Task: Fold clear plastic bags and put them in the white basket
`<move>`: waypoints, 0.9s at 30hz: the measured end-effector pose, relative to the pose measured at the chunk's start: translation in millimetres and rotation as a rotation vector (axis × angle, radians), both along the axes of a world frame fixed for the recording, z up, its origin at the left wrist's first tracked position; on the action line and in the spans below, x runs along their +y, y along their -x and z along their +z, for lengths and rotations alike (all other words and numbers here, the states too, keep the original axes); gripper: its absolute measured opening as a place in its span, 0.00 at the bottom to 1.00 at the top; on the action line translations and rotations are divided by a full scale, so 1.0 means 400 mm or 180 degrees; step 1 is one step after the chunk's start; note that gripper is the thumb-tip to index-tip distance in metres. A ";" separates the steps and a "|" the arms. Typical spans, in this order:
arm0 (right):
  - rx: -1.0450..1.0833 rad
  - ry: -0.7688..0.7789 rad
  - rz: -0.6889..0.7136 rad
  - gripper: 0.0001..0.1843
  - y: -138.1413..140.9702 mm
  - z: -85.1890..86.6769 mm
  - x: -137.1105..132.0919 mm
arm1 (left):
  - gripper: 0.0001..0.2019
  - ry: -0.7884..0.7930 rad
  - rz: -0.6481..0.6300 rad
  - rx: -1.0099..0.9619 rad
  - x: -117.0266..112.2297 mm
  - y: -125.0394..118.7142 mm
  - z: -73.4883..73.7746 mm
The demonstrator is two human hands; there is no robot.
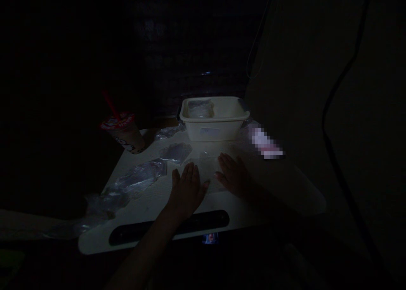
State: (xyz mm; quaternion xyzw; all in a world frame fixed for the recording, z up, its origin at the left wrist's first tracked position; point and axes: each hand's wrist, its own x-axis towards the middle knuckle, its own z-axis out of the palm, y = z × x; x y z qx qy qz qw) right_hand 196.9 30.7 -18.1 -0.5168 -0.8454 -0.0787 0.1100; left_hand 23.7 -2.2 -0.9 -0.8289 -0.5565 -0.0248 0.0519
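Note:
In dim light, my left hand (187, 190) lies flat on the white table (139, 209), fingers stretched forward. My right hand (233, 173) rests to its right, palm down with the fingers extended. Between and ahead of them is what looks like a clear plastic sheet or bag (209, 165), its edges hard to make out. Several crinkled clear plastic bags (141, 173) trail along the table left of my left hand. Beyond both hands stands a white plastic basin (215, 129) with a stack of clear plastic packets (200, 108) inside it.
A drink cup (128, 138) with a red lid and red straw stands at the table's back left. A lit, blurred-out object (265, 144) is at the right of the basin. A dark slot (203, 222) runs along the near edge. A dark cable (330, 142) hangs at the right.

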 end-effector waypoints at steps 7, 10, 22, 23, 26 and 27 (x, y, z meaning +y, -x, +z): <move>-0.0006 -0.0015 0.0027 0.28 -0.003 -0.003 0.000 | 0.24 0.0151 -0.0357 0.0007 0.049 0.002 -0.001; 0.0021 -0.0004 0.0006 0.28 -0.003 -0.004 0.000 | 0.26 0.0071 -0.0242 0.0120 0.053 0.009 -0.011; -0.0001 0.0056 -0.0012 0.28 -0.002 -0.006 0.002 | 0.28 -0.0079 -0.0091 0.0164 0.048 0.015 -0.021; 0.0001 0.0073 -0.0020 0.28 -0.002 -0.006 0.002 | 0.28 -0.0080 -0.0092 0.0158 0.048 0.015 -0.021; 0.0016 0.0102 -0.0035 0.28 -0.001 -0.003 0.001 | 0.28 -0.0074 -0.0095 0.0137 0.047 0.015 -0.020; 0.0019 0.0105 -0.0040 0.28 0.000 -0.002 0.001 | 0.28 -0.0067 -0.0101 0.0130 0.047 0.015 -0.020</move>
